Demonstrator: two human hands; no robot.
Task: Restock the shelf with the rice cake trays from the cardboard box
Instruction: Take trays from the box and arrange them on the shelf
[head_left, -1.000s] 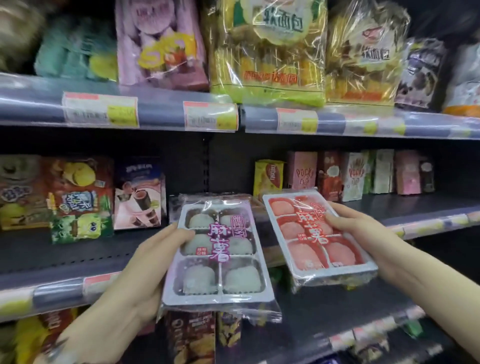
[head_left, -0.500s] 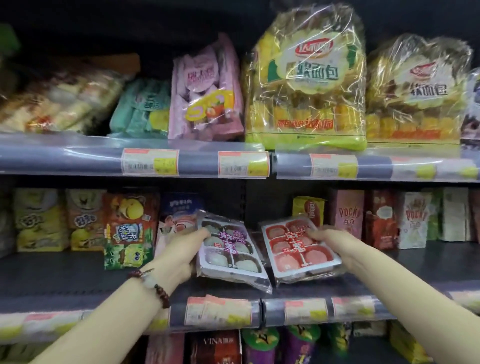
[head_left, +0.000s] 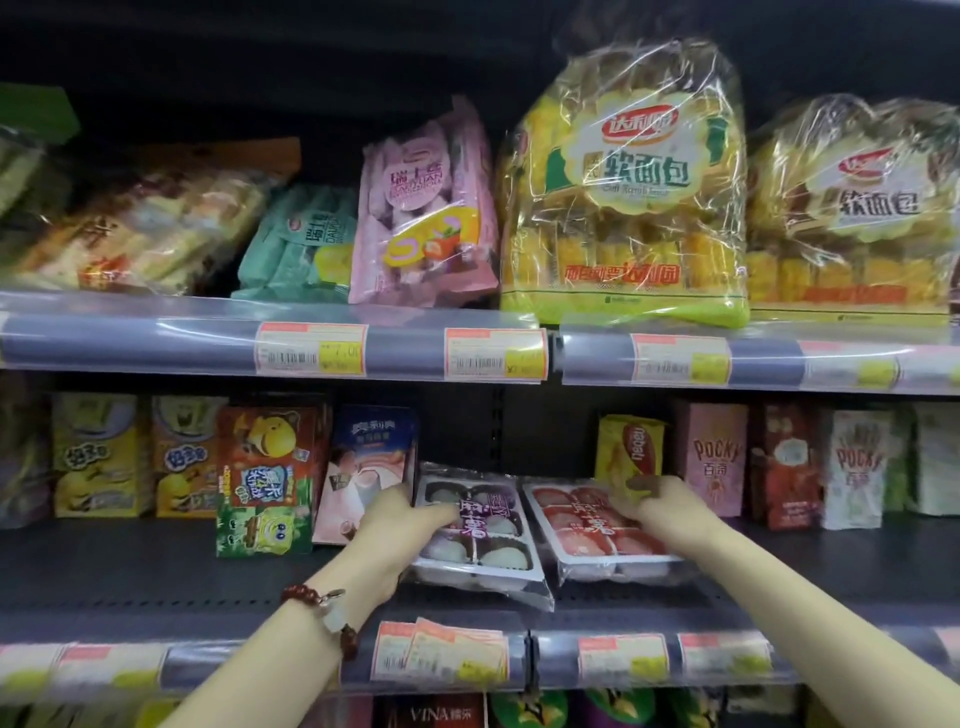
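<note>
We find two rice cake trays flat on the dark middle shelf (head_left: 156, 566), side by side, edges touching or nearly so. The purple-labelled tray (head_left: 475, 535) lies left of the red tray (head_left: 597, 525). The left hand (head_left: 395, 535) is clamped on the purple-labelled tray's left edge, thumb across the top. The right hand (head_left: 660, 506) presses down on the red tray's far end, fingers curled together. A beaded bracelet (head_left: 327, 616) circles the left wrist. Pocky boxes (head_left: 714, 457) stand right of the red tray.

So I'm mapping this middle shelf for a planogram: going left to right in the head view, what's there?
Yellow boxes → orange cartoon box → purple tray → red tray → pink Pocky box → white Pocky box.
</note>
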